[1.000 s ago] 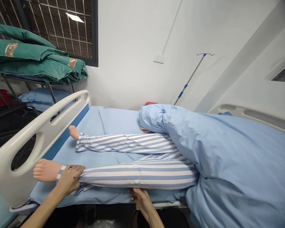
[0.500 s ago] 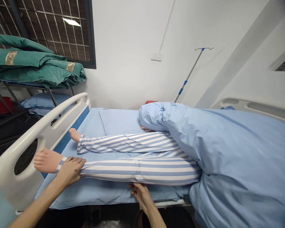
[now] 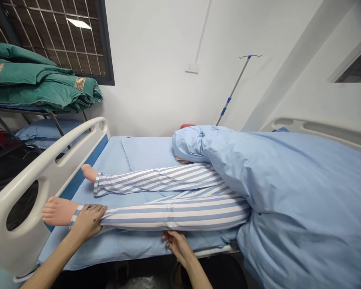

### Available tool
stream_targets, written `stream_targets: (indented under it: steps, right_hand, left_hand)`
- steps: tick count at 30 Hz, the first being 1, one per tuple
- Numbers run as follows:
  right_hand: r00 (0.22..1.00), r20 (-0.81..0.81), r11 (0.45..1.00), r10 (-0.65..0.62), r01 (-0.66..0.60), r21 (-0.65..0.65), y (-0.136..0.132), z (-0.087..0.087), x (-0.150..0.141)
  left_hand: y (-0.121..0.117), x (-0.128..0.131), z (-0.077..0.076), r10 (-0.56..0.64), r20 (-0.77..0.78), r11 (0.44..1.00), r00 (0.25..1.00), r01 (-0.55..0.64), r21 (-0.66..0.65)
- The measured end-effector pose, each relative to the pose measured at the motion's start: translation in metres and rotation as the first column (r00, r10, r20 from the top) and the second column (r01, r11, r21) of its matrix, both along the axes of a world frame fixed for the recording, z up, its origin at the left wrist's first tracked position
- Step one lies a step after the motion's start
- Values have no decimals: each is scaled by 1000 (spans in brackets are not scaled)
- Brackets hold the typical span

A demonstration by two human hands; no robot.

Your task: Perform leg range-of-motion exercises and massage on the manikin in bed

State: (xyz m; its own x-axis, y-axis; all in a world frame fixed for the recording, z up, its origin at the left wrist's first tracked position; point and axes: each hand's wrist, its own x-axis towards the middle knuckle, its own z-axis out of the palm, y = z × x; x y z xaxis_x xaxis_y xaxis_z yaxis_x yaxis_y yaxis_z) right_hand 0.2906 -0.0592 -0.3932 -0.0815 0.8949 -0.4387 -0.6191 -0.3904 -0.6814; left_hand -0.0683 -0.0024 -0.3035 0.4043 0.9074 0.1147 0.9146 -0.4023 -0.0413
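A manikin's two legs in blue-and-white striped trousers lie along the bed, with bare feet towards the left. My left hand (image 3: 89, 221) is wrapped over the near leg (image 3: 174, 214) just above the ankle, beside the near foot (image 3: 60, 211). Close to the knee, my right hand (image 3: 177, 245) is at the underside of the same leg, palm turned up, fingers loosely curled and apart. Its index fingertip meets the trouser cloth. The far leg (image 3: 156, 180) rests on the sheet. A light blue quilt (image 3: 289, 184) covers the upper body; part of a manikin hand (image 3: 182, 160) peeks out.
The bed's cream footboard (image 3: 45, 164) stands at the left. Behind the bed are an IV pole (image 3: 234, 90) and a wall socket (image 3: 191, 68). Green folded bedding (image 3: 45, 82) lies on a rack at back left. The quilt hangs over the bed's near edge at right.
The view has turned slightly to the right. The near foot and my left hand sit a little lower in the picture. My right hand stays at the knee.
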Motion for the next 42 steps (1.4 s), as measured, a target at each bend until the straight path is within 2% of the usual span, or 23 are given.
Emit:
stream_targets:
  steps: [4, 6, 15, 20, 22, 25, 27, 29, 30, 32, 33, 35, 36, 38, 39, 42]
  right_hand:
    - [1000, -19, 1000, -17, 17, 12, -5, -3, 2]
    - [1000, -19, 1000, -10, 10, 15, -6, -4, 3]
    - [997, 2, 996, 79, -79, 33, -6, -5, 4]
    - [997, 28, 996, 77, -78, 43, -5, -4, 3]
    - [993, 70, 995, 90, -93, 40, -6, -5, 3]
    - [963, 201, 983, 178, -182, 3, -12, -4, 5]
    - [891, 369, 960, 266, -278, -21, -20, 3, 10]
    - [753, 596, 928, 278, -370, 34, -27, 19, 13]
    - [663, 715, 906, 222, -410, 100, -30, 30, 14]
    - [460, 888, 837, -15, -480, 263, -28, 54, 11]
    - [358, 920, 791, -159, -512, 335, -24, 65, 6]
    - [179, 915, 695, -362, -601, 393, -11, 78, -8]
    - [109, 901, 654, -419, -652, 383, -3, 80, -18]
    - [-10, 871, 610, -491, -718, 335, 12, 75, -37]
    - [-57, 856, 602, -513, -734, 312, 17, 70, -46]
    - [-156, 833, 630, -531, -730, 266, 24, 55, -65]
  left_hand:
    - [-8, 1, -21, 44, 34, 999, 998, -43, -20]
    - [-11, 1, -27, 59, 36, 998, 998, -58, -26]
    - [-8, 2, -27, 39, 31, 999, 999, -38, -26]
    - [-11, 1, -27, 47, 42, 999, 998, -46, -18]
    - [-12, 1, -28, 42, 32, 999, 999, -42, -2]
    - [-13, 1, -29, 32, 14, 999, 999, -32, 19]
    - [-13, 1, -30, 31, 15, 999, 999, -31, 29]
    - [-14, 1, -32, 28, 24, 999, 999, -29, 43]
    - [-14, 1, -34, 27, 26, 998, 999, -28, 54]
    - [-14, 0, -36, 24, 23, 997, 999, -26, 79]
    - [-14, 1, -38, 24, 18, 995, 1000, -26, 92]
    - [-14, 1, -40, 25, 7, 993, 1000, -25, 117]
    - [-14, 1, -41, 23, 3, 991, 1000, -24, 128]
    - [-14, 1, -41, 23, -1, 989, 1000, -22, 148]
    - [-14, 1, -42, 23, -1, 988, 1000, -23, 155]
    - [-14, 1, -43, 22, 4, 987, 1000, -23, 161]
